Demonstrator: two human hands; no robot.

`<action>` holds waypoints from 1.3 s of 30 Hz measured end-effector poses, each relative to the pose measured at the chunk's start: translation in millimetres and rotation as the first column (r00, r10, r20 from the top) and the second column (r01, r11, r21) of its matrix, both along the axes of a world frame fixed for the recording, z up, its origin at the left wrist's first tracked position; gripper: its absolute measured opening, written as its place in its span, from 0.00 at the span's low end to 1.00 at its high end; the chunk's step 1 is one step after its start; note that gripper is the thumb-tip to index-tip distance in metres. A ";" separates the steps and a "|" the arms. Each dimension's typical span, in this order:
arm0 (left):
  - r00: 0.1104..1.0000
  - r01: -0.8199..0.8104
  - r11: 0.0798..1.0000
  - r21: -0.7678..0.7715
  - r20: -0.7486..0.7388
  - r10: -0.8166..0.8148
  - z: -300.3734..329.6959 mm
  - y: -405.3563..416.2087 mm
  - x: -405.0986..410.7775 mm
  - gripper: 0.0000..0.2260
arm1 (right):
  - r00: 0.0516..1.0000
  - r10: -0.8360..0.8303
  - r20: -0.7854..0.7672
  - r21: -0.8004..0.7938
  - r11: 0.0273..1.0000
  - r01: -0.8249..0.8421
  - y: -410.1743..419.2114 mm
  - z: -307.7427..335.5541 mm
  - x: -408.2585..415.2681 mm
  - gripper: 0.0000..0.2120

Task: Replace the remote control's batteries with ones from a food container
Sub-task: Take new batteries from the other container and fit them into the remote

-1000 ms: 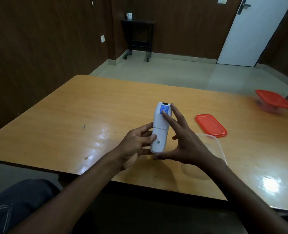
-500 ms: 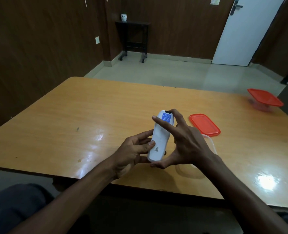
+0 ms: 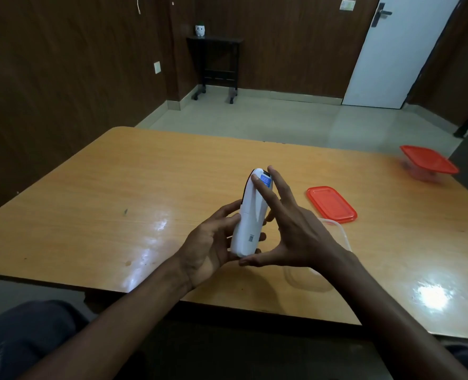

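A white remote control (image 3: 248, 226), back side up with a blue label near its far end, is held above the wooden table (image 3: 117, 204). My left hand (image 3: 213, 242) grips its lower half from the left. My right hand (image 3: 285, 229) lies over it with straight fingers reaching to the far end and the thumb under the near end. A clear food container (image 3: 337, 237) sits on the table behind my right wrist, mostly hidden. Its red lid (image 3: 331, 204) lies flat just beyond it.
A second container with a red lid (image 3: 427, 164) stands near the table's far right edge. Beyond the table are a bare floor, a small dark side table (image 3: 213, 61) and a white door (image 3: 400, 50).
The remote has tilted a little, its far end turned slightly left. My left thumb has come off its back, and my right fingers have slid further along it.
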State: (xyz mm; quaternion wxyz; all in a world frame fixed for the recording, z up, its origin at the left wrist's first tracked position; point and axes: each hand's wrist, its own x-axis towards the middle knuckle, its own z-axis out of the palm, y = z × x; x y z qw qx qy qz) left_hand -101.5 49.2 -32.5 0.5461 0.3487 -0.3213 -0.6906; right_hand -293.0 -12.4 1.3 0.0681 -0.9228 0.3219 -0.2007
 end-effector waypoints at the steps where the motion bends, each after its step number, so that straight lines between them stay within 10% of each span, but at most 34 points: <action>1: 1.000 -0.024 1.000 -0.011 0.004 0.024 -0.9 -1.0 0.2 0.20 | 0.999 0.026 0.032 0.063 0.998 -0.028 -1.0 0.1 -0.4 0.66; 7: 0.928 -0.257 0.966 -0.039 0.271 0.257 -4.6 -4.3 0.8 0.38 | 0.967 0.085 0.240 0.473 0.859 -0.193 0.5 -5.0 6.9 0.63; 14: 0.924 -0.285 0.956 -0.076 0.246 0.295 -0.6 -6.1 9.6 0.25 | 0.949 -0.075 0.306 0.587 0.800 -0.125 -5.2 -15.6 14.6 0.58; 39: 0.902 -0.292 0.949 -0.119 0.296 0.314 0.8 -3.9 8.8 0.27 | 0.952 -0.160 0.260 0.612 0.790 -0.034 -2.8 -12.3 10.5 0.55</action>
